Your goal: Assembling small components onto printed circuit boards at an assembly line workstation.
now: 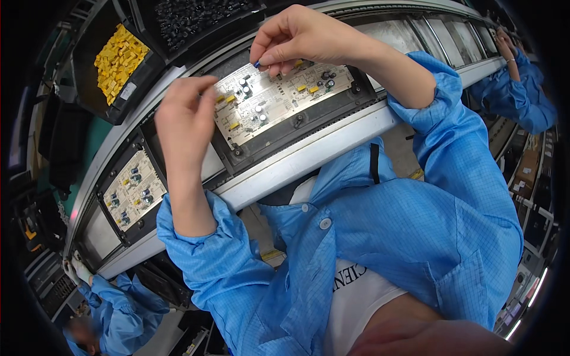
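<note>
Circuit board [274,99] lies flat in a black frame [267,146] before the person, probably seated there to keep it steady. The right hand [309,37] pinches a small blue part [256,64] by its fingertips — likely for fine control; whether the blurred left hand [187,113] grips anything, I cannot tell.

The circuit board [276,110] sits in a black carrier [270,144]. Over the board's far edge, the right hand [300,35] pinches a small blue part [257,64]. At its left end hovers the left hand [187,115], blurred, fingers bent. Left of the board lies a second board [132,188]; beyond it, toward the left, are heaped yellow parts [122,62] and black parts [196,21]. One co-worker [127,314] is left of the board, another [516,95] well to its right
</note>
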`<state>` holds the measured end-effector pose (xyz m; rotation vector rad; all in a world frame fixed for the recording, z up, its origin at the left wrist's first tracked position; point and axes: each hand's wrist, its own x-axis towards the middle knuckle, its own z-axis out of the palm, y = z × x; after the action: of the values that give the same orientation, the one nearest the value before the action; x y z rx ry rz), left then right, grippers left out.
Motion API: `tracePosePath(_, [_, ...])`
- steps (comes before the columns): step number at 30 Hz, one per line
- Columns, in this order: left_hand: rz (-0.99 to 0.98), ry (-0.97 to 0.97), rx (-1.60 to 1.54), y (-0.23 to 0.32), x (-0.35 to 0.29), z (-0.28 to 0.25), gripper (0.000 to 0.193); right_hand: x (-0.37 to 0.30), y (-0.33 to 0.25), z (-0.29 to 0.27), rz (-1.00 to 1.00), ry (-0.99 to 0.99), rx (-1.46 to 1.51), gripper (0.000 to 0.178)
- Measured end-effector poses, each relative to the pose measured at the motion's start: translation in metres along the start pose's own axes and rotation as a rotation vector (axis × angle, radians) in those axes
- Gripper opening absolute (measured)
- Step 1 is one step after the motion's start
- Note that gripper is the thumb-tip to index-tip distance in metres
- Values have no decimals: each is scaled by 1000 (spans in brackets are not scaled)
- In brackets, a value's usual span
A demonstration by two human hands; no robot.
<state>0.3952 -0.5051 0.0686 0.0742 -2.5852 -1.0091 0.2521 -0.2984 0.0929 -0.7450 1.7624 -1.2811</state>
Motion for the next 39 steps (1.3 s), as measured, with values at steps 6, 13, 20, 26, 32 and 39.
tracePosePath(6, [-437,63,-749,-16,5,-13,26,6,-2,5,-40,-12,-162,14])
tracePosePath(13, [-461,40,-898,-11,5,-15,21,16,11,8,-214,95,-511,24])
tracePosePath(20, [-475,64,-914,-12,6,-15,20,14,8,26,-171,197,-814,30])
tracePosePath(26, [-463,49,-901,-15,4,-19,19,13,0,42,-83,229,-1042,27])
tracePosePath(32, [-439,21,-899,-15,4,-19,19,13,2,46,-100,262,-1101,29])
tracePosePath(39, [-422,-14,-872,-16,1,-23,20,15,-2,50,-21,272,-1161,28])
